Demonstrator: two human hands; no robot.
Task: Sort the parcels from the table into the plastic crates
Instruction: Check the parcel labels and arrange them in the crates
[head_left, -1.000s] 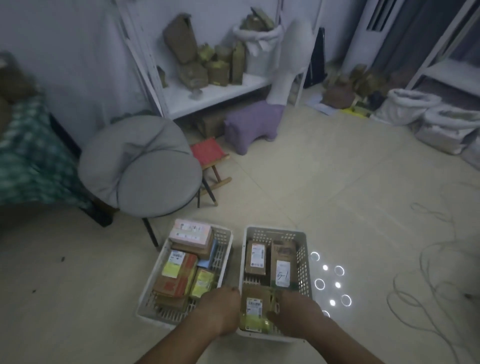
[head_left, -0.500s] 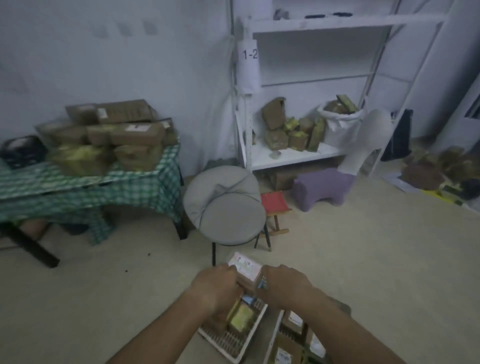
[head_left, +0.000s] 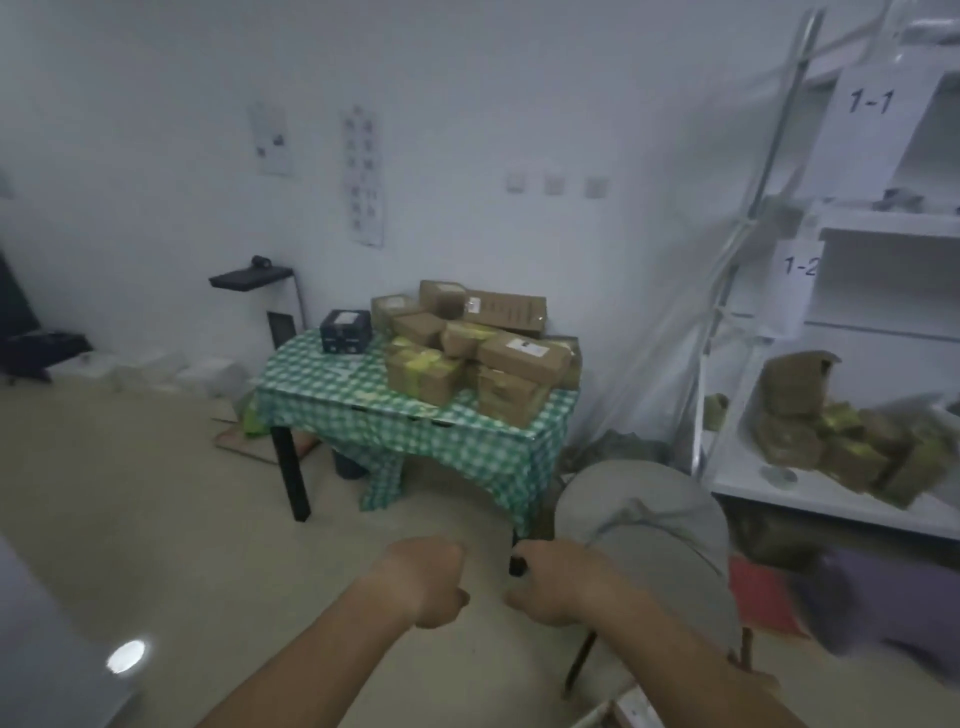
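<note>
Cardboard parcels (head_left: 483, 353) piled at right end of checked tabletop (head_left: 322, 379), well apart from left hand (head_left: 423, 582) and right hand (head_left: 558, 584), both fisted, holding nothing; between-parcels step judged, next needing reach to pile.

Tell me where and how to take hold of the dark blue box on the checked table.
Grip the dark blue box by its two side walls, coming from the table's front edge. It stands upright and alone, apart from the parcel pile on its right, so both sides look free.
</note>
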